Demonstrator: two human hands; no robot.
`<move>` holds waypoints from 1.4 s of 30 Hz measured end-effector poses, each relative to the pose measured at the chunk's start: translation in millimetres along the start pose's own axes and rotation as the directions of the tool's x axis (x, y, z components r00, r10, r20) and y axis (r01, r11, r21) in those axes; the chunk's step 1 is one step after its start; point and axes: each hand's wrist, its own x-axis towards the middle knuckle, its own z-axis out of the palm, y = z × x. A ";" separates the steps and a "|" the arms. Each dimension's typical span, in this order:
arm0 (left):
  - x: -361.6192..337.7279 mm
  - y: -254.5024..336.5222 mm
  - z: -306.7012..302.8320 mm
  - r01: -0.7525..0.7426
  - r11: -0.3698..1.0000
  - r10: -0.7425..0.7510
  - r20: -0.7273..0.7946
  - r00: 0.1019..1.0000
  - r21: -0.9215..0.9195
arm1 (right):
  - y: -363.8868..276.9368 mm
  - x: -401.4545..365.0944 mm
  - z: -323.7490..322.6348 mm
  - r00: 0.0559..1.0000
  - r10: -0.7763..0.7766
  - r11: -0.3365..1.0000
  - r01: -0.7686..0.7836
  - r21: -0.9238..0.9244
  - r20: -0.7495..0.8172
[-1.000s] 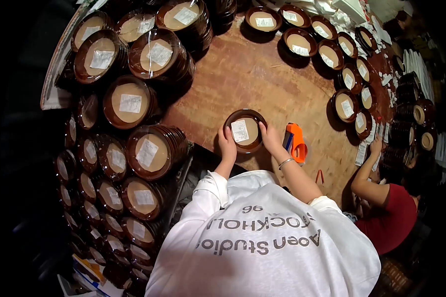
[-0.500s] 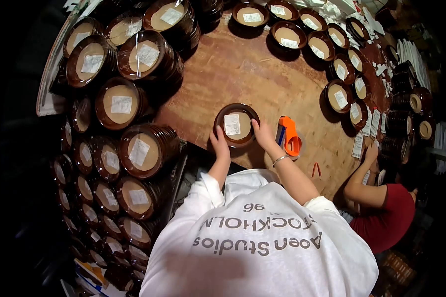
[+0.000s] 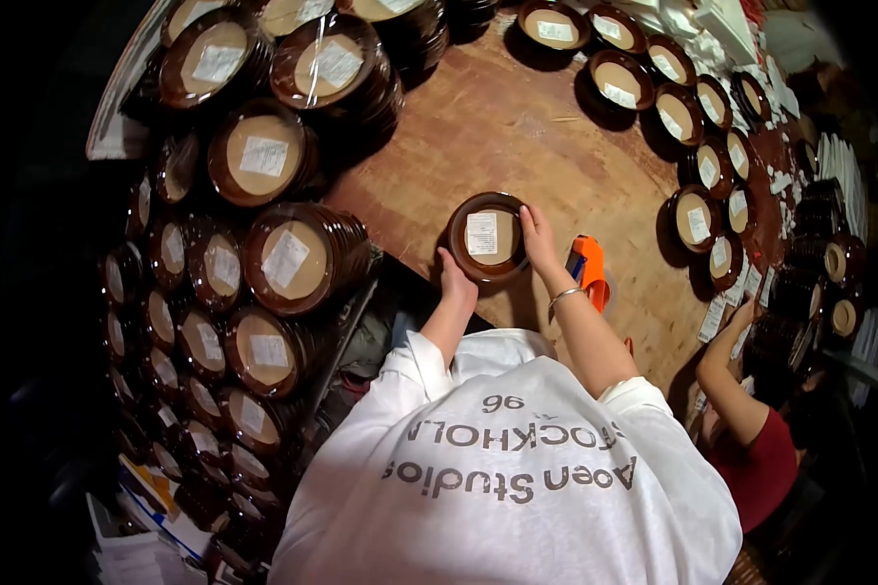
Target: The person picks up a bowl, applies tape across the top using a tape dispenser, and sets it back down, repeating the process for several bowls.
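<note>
A round brown glazed dish (image 3: 464, 255) with a tan centre and a white printed label (image 3: 482, 234) is between my hands over the near part of the wooden table. My left hand (image 3: 458, 284) is at its lower left rim, fingers curled against the edge. On the opposite side, my right hand (image 3: 539, 240) grips the rim, with a bracelet at the wrist. Just right of that hand lies an orange tape dispenser (image 3: 589, 269), partly hidden by my forearm. Whether more dishes are stacked under this one cannot be seen.
Tall stacks of similar labelled dishes (image 3: 293, 261) crowd the left side, some with shiny clear wrap. More labelled dishes (image 3: 675, 112) stand in a curve at the far right of the table (image 3: 488, 117). At right, a person in a red sleeve (image 3: 756, 468) reaches toward paper label strips (image 3: 714, 317).
The whole view has shifted, so the stacks and table appear displaced. Both hands remain at the dish; my left hand sits slightly lower along its rim.
</note>
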 end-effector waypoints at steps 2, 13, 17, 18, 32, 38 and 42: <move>-2.0 3.7 4.2 0.069 0.997 -0.068 -0.065 0.996 0.017 | 5.6 3.3 0.2 1.000 -0.013 0.999 0.012 0.033 0.028; 0.5 1.7 -12.0 0.060 0.983 -0.028 -0.177 0.984 0.176 | -4.6 6.9 -5.8 0.972 0.232 0.889 -0.231 0.396 0.047; -2.8 2.6 -11.7 0.100 0.975 -0.063 -0.188 0.980 0.198 | -14.2 2.7 -4.4 0.957 0.282 0.859 -0.283 0.426 0.066; -5.1 3.6 -9.9 0.107 0.975 -0.070 -0.191 0.979 0.194 | -15.8 3.5 -3.8 0.955 0.285 0.863 -0.291 0.414 0.077; -1.8 9.2 -15.4 0.076 0.996 -0.076 -0.006 0.997 0.039 | -11.2 18.7 -15.8 0.957 0.193 0.975 -0.162 -0.152 0.216; 7.2 7.9 -11.7 -0.406 0.659 0.372 0.195 0.908 0.633 | -23.7 -7.7 -35.0 0.998 0.067 0.995 -0.067 -0.078 -0.001; 6.2 8.2 -11.3 -0.399 0.542 0.341 0.240 0.909 0.740 | -6.9 -65.1 -71.8 0.954 0.033 0.983 -0.085 -0.163 -0.299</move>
